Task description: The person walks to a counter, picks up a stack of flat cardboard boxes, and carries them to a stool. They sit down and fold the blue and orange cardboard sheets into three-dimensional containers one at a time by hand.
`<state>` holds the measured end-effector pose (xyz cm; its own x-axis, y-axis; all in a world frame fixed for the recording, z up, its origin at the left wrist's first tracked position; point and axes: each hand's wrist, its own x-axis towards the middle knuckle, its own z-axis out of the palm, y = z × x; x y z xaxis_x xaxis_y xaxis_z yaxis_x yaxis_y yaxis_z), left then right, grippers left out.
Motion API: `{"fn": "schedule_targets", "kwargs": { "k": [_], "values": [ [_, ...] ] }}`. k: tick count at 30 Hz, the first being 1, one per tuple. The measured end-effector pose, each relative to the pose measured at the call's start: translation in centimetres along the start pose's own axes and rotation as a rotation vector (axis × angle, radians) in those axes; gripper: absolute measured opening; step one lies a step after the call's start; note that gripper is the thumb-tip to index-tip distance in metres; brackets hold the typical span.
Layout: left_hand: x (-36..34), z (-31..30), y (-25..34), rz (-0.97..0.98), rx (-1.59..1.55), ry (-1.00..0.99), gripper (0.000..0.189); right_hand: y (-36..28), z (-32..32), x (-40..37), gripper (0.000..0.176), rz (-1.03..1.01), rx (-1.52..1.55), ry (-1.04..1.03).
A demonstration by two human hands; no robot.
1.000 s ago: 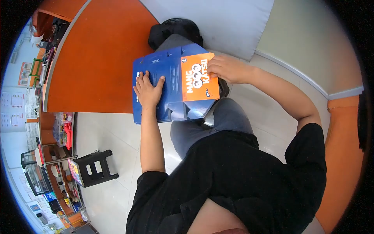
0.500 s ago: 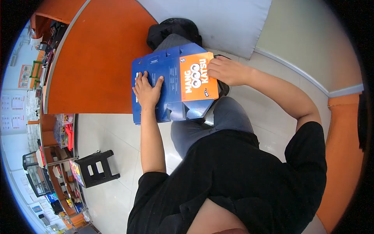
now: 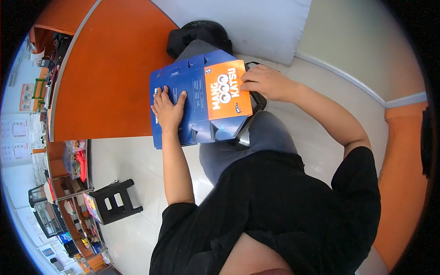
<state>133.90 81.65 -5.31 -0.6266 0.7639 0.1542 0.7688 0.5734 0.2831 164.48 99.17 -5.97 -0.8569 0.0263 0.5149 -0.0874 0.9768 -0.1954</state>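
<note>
A flattened cardboard box point(image 3: 185, 121), blue with an orange printed panel reading "MANG KATSU", lies in front of my lap. Layered edges show at its lower left, as of a stack of such flat boxes. My left hand point(image 3: 167, 110) rests palm down on the blue part, fingers spread. At the far right side, my right hand point(image 3: 267, 82) has its bent fingers closed on the edge of the orange panel. Part of a black seat or stool point(image 3: 259, 101) shows from under the box beside that hand.
An orange panel or tabletop point(image 3: 110, 68) reaches up to the box's left side. A black bag point(image 3: 199, 36) sits beyond the box. A black step stool point(image 3: 114, 201) stands on the tiled floor at lower left, near shelves point(image 3: 75, 206) of goods. A pale wall point(image 3: 348, 50) rises at right.
The whole view has shifted slightly, so the box appears a little further left. My right fingers have moved slightly at the box's edge; my left hand keeps its place on the box.
</note>
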Motion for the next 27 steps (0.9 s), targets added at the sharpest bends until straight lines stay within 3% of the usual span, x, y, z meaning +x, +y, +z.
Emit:
{"fn": "schedule_targets", "kwargs": {
  "k": [6,9,21,27],
  "values": [
    [0.1,0.3,-0.2,0.002,0.017,0.008,0.084,1.1,-0.6,0.2,0.020,-0.004,0.006,-0.143],
    [0.1,0.3,-0.2,0.005,0.017,0.002,0.084,0.8,-0.5,0.4,0.015,0.095,0.098,-0.122],
    [0.2,0.4,-0.4,0.014,0.016,0.003,0.085,1.1,-0.5,2.1,0.015,-0.031,-0.082,-0.197],
    [0.2,0.5,-0.5,0.011,0.023,0.013,0.085,0.7,-1.5,1.9,0.012,0.053,0.099,-0.216]
  ]
}}
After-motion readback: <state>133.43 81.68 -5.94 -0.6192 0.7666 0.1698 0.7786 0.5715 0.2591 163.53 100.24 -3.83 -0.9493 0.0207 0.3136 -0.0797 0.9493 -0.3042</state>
